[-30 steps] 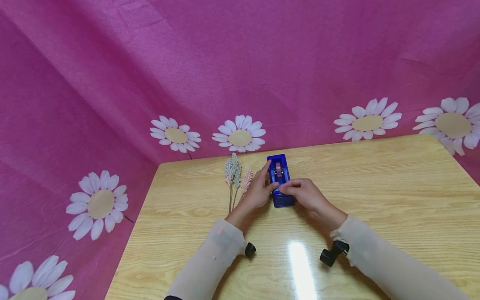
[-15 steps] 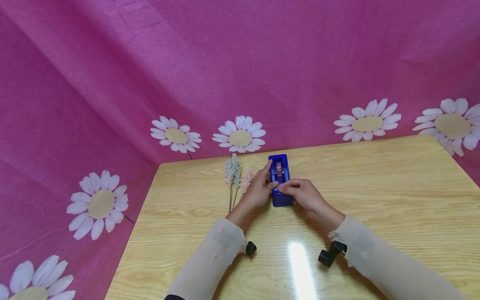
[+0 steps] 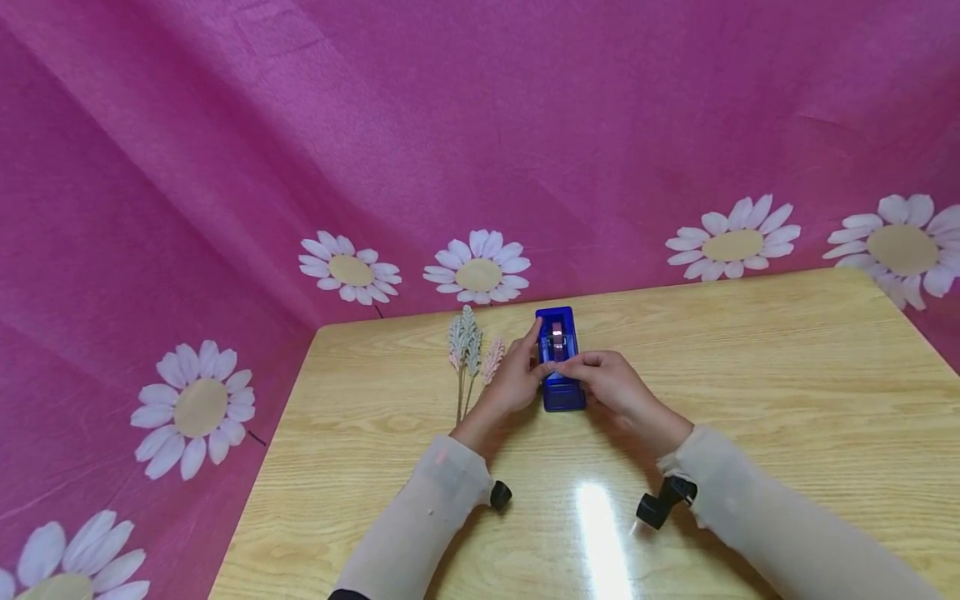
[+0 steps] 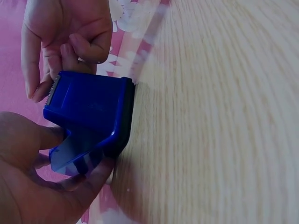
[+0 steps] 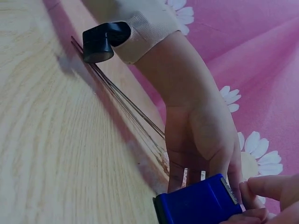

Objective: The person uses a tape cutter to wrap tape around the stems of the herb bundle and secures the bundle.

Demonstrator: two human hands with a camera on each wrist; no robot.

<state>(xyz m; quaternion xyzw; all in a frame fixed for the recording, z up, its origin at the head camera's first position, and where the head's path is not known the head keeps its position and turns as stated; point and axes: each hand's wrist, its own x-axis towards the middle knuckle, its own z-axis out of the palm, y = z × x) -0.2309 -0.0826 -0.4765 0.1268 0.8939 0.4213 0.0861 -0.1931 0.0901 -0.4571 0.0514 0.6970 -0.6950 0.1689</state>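
Note:
A blue tape dispenser [image 3: 564,400] stands on the table, a pinkish roll of tape [image 3: 557,333] set inside it. Along its left side my left hand [image 3: 513,385] holds it, fingers on the side wall and thumb reaching over the front. My right hand [image 3: 617,390] pinches the tape with thumb and forefinger just above the front end, its tips close to my left thumb. The left wrist view has the serrated cutter [image 4: 53,91] near the right fingertips, the other right fingers curled loosely below. In the right wrist view, the dispenser [image 5: 198,203] hides part of the left fingers.
Grey and pink artificial flower sprigs [image 3: 467,354] lie left of the left hand, their stems running toward the sleeve. Behind the wooden table [image 3: 750,375] hangs a pink cloth [image 3: 600,150] with white daisies. Black wrist cameras hang below both sleeves.
My right fingertips have moved slightly away from my body, toward the roll, and now meet the left thumb. A shiny reflection shows on the tape. The left hand keeps its hold.

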